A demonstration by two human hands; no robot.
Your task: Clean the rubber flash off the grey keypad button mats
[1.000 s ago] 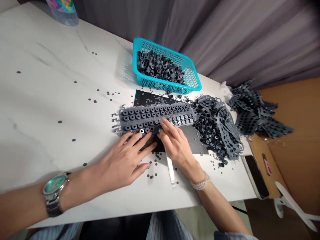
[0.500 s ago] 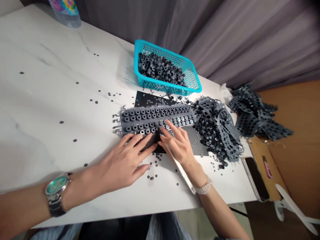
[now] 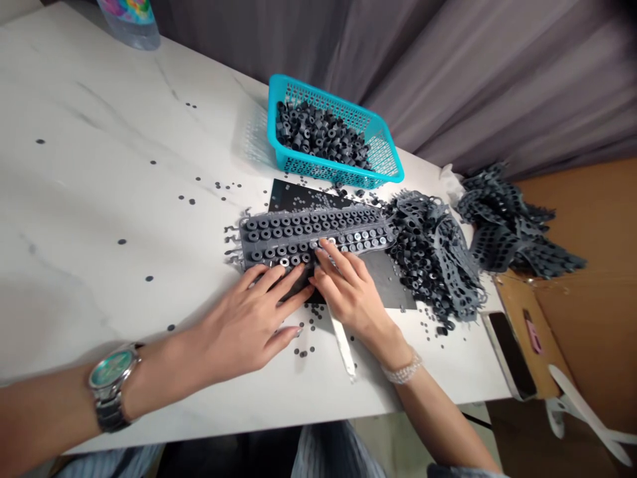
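Grey studded sheet (image 3: 298, 238) is laid flat at centre of frame, over dark mat (image 3: 391, 282). Lower edge is touched by left hand (image 3: 243, 325), fingers spread, nothing seen gripped. White tool (image 3: 342, 346) is pinched in right hand (image 3: 357, 299), fingers curled, tip hidden. Sheet is judged light, rubbery, bendable, tearable at thin edges; best steadied by margin toward frame left.

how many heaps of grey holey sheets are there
2. The near heap lies at the right end of the grey strip; the far heap is farther right, below the curtain. No others show.
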